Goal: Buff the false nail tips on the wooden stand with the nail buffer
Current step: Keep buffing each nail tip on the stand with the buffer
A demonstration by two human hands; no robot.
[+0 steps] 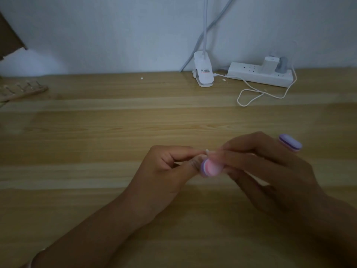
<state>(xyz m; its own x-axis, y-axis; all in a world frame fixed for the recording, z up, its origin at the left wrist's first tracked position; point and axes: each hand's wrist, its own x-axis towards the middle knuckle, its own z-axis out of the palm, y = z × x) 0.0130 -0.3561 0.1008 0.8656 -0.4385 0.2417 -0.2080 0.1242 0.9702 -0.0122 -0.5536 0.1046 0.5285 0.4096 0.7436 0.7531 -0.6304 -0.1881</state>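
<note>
- Left hand (pixel 166 167): held above the table (pixel 96 136), fingers curled, with a small pale nail tip (pixel 207 151) pinched between thumb and forefinger (only its edge is visible).
- Right hand (pixel 266 171): closed around the buffer (pixel 209 168) — the pink-and-lilac end is seen protruding at the fingertips, pressed just beside the left thumb and under the nail tip.
- The far end of the buffer, lilac with a dark stripe, is seen emerging behind the right hand, at upper right.
- Stand (pixel 21 91): placed at the far left edge of the table, well apart from both hands; thin pegs are seen upright on it, but whether tips are mounted cannot be told (the region is blurred).
- Lamp clip (pixel 202 74) and power strip (pixel 260 74): set against the wall at the back — a white cable (pixel 249 97) is looped on the table before them.
</note>
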